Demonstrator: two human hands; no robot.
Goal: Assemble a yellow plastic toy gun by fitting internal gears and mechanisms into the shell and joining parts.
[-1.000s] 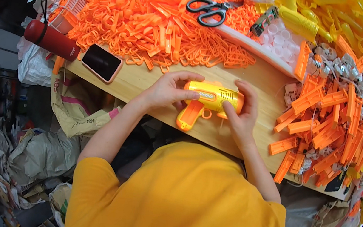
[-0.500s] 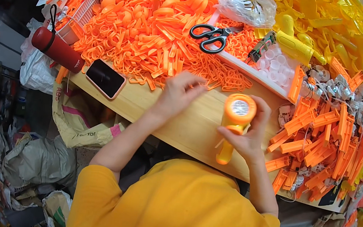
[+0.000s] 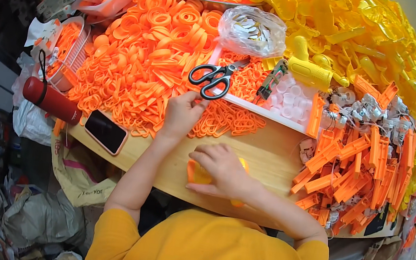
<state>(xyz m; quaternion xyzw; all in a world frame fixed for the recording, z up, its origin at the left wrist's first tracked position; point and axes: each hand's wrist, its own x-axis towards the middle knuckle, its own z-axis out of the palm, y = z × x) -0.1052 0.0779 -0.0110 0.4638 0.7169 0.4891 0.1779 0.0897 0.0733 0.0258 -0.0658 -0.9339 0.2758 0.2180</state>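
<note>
My right hand (image 3: 223,173) is closed over a yellow and orange flashlight (image 3: 201,176), which lies on its side on the wooden table close to the front edge. Most of the flashlight is hidden under the palm and fingers. My left hand (image 3: 182,113) reaches to the front of the heap of loose orange plastic parts (image 3: 143,62), its fingertips pinched together just below the scissors (image 3: 212,79) with black handles. Whether a small part is between those fingertips I cannot make out. Small orange loop-shaped parts (image 3: 228,119) lie beside this hand.
A phone (image 3: 105,131) and a red bottle (image 3: 52,100) lie at the left. A shallow tray (image 3: 268,115) holds orange pieces and whitish caps (image 3: 291,100). Wired orange housings (image 3: 355,161) pile up at the right, yellow shells (image 3: 368,46) behind. A clear bag (image 3: 254,30) stands at the back.
My right hand has brought the flashlight left and turned it from upright, lens up, onto its side. My left hand has moved forward to the orange parts by the scissors. The view has shifted.
</note>
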